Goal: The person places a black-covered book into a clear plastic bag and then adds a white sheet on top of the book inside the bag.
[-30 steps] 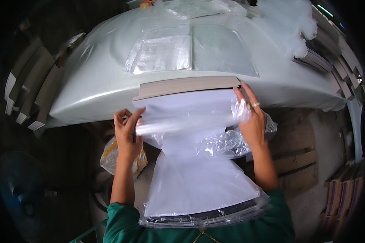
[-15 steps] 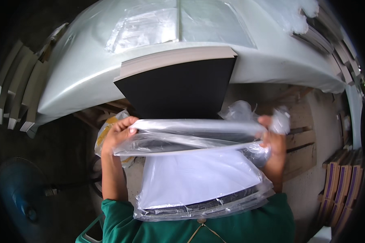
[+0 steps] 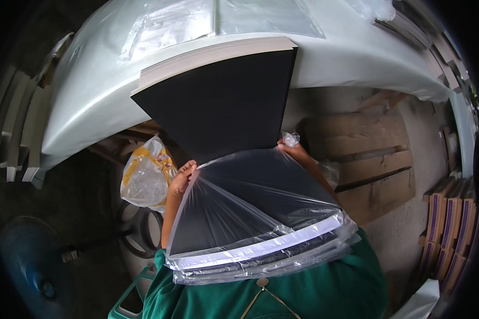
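A stack of large black boards (image 3: 218, 101) with pale edges stands in front of me, leaning against the covered table. Clear plastic film (image 3: 245, 194), like a bag, spreads over a dark panel close to my body. My left hand (image 3: 183, 176) pinches the film's left far corner. At its right far corner my right hand (image 3: 292, 151) grips the edge, with a crumpled bit of clear plastic (image 3: 290, 139) beside the fingers. Near my waist a white strip (image 3: 261, 244) shows through the film, with more layers of dark panel and plastic below it.
A table with a pale green cover (image 3: 90, 106) curves across the far side. Thick boards (image 3: 24, 127) stand at left, above a blue fan (image 3: 37, 276). A yellow-and-clear plastic bag (image 3: 149, 173) lies left; a wooden pallet (image 3: 372, 159) and stacked cartons (image 3: 447, 228) are at right.
My hands have come closer together, the right one moving left. The film, bunched between them before, is now stretched toward me; a dark panel shows under it where a white sheet showed.
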### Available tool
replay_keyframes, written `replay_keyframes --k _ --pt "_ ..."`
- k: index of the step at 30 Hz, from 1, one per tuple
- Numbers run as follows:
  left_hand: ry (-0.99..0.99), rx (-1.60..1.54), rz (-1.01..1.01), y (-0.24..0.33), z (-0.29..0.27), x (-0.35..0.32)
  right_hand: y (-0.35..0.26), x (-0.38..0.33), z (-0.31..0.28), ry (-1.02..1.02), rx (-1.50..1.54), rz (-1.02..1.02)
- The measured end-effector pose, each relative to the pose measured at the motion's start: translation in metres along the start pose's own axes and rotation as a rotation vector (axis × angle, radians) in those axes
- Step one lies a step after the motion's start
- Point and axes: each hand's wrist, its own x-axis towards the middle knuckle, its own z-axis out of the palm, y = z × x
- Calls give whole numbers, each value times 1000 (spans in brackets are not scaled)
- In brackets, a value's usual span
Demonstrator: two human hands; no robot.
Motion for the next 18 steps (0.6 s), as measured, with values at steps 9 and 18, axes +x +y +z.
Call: replay_keyframes --k 9,18 --pt "-25 865 103 149 191 -62 -216 -67 73 -222 395 -539" --pt "203 886 789 132 312 -67 -234 -66 165 -636 431 -376"
